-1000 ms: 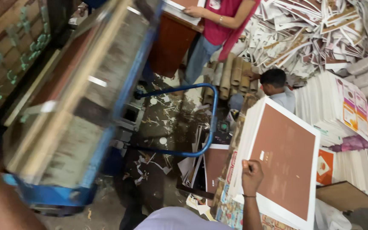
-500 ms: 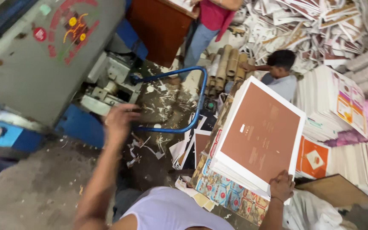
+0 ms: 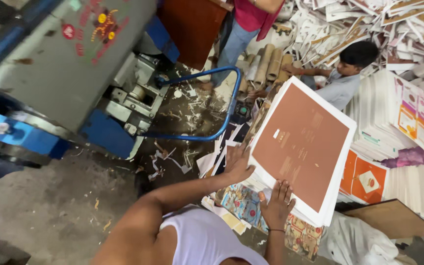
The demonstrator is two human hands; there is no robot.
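A thick stack of brown printed sheets with white borders [image 3: 303,142] lies tilted on a pile of colourful printed sheets [image 3: 241,201] in front of me. My left hand [image 3: 239,164] is flat with spread fingers, pressed against the stack's left edge. At the stack's near edge is my right hand [image 3: 276,201], fingers over the top sheet and gripping that edge. Both my arms reach forward past my white vest.
A large grey and blue machine [image 3: 65,64] stands at left with a blue tube rail [image 3: 222,122] around it. Paper scraps litter the dark floor [image 3: 182,113]. One person [image 3: 344,73] sits behind the stack, another stands in red [image 3: 251,19]. White sheet stacks [image 3: 384,122] fill the right.
My left hand has swung from the machine side over to the stack's left edge. My right hand has slid left along the near edge.
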